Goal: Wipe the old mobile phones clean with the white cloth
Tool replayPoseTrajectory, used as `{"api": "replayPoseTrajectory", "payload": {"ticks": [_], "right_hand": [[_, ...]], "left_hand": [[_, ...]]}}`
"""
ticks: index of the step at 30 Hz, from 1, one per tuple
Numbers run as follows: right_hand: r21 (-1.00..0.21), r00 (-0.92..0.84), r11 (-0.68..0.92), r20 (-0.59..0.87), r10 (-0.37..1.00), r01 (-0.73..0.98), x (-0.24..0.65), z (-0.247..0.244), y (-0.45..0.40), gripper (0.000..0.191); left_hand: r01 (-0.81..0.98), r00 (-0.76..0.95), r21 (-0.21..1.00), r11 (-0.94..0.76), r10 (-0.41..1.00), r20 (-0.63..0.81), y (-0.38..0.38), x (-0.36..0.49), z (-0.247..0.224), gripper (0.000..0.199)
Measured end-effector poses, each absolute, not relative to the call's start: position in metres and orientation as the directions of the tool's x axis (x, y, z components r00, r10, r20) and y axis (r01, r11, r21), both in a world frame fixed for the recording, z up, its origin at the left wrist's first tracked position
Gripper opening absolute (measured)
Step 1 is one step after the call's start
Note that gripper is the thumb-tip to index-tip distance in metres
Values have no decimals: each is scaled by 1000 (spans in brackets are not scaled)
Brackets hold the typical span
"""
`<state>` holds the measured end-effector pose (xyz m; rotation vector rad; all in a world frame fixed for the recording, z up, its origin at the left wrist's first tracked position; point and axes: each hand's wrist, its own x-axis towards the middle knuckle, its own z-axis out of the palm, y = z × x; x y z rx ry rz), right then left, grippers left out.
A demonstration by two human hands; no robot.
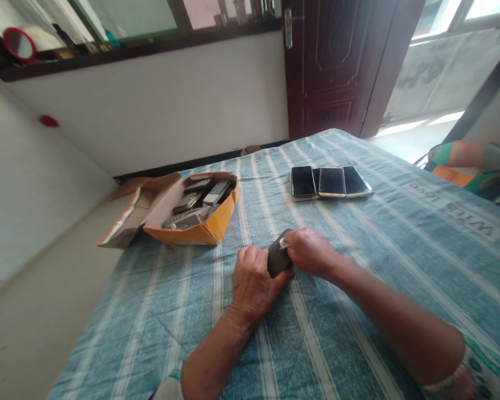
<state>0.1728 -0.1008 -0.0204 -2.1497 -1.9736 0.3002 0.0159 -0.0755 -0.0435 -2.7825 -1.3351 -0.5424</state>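
Observation:
A dark mobile phone [278, 260] is held just above or against the striped bed cover, tilted. My left hand [254, 282] grips it from the left side, the thumb along its lower edge. Closed over the phone's upper right part is my right hand [310, 251]. A bit of white tissue [283, 243] pokes out from its fingers against the phone's surface. Left of my hands stands an opened orange cardboard box [223, 222] with several old phones [216, 192] inside.
Beyond my right hand, several phones lie in an overlapping row, among them a gold-framed phone [332, 181] and a dark phone [303, 181]. The blue striped bed cover [183, 316] spreads under everything. A dark red door [333, 66] and a white wall [170, 105] stand behind.

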Motion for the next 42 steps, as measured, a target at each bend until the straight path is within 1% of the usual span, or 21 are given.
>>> {"api": "replayPoseTrajectory", "payload": {"ticks": [3, 5, 9, 13, 20, 23, 27, 29, 31, 33, 34, 35, 36, 38, 40, 42], "right_hand": [[-316, 181, -154, 55, 982, 936, 181, -23, -97, 27], [-294, 216, -187, 71, 974, 937, 184, -24, -95, 27], [-211, 194, -194, -23, 981, 958, 183, -25, -94, 25], [-189, 181, -184, -34, 983, 964, 179, -22, -97, 24], [-238, 118, -139, -101, 988, 961, 167, -16, -104, 23], [-263, 117, -138, -96, 988, 955, 167, -15, -105, 21], [-340, 57, -83, -85, 995, 937, 168, -14, -106, 20], [-427, -2, -24, -59, 998, 904, 169, -15, -106, 20], [-564, -45, 25, -21, 999, 826, 172, -18, -105, 21], [-696, -11, 22, 20, 1000, 718, 180, -22, -102, 22], [-733, 41, 1, 40, 998, 681, 184, -24, -100, 22], [-743, 107, -28, 59, 993, 669, 189, -27, -99, 22], [-726, 172, -62, 78, 982, 685, 194, -28, -97, 23], [-629, 253, -132, 107, 962, 766, 200, -29, -97, 26], [-497, 250, -169, 100, 963, 851, 203, -27, -98, 32], [-369, 194, -158, 63, 979, 916, 201, -23, -100, 35]], "left_hand": [[758, 577, 156, -634, 762, 293, -76, 16, -42, 38], [760, 573, 166, -629, 768, 286, -77, 17, -41, 37], [757, 572, 185, -627, 773, 275, -78, 18, -40, 36], [752, 578, 190, -631, 770, 269, -78, 19, -41, 37], [741, 589, 168, -650, 749, 302, -77, 18, -45, 36], [740, 591, 153, -654, 742, 315, -76, 18, -46, 36], [735, 593, 152, -661, 735, 329, -76, 17, -48, 36], [737, 591, 153, -658, 738, 327, -76, 17, -47, 34], [744, 585, 155, -650, 745, 319, -77, 18, -46, 33], [749, 583, 162, -643, 755, 302, -78, 19, -45, 34], [751, 581, 167, -639, 760, 291, -78, 19, -44, 36], [754, 579, 171, -634, 765, 281, -79, 20, -43, 37], [756, 579, 174, -631, 768, 273, -79, 20, -42, 37], [757, 579, 175, -630, 770, 269, -79, 20, -41, 37], [753, 581, 177, -633, 767, 272, -79, 20, -41, 36], [752, 582, 182, -634, 767, 270, -79, 21, -41, 36]]}}
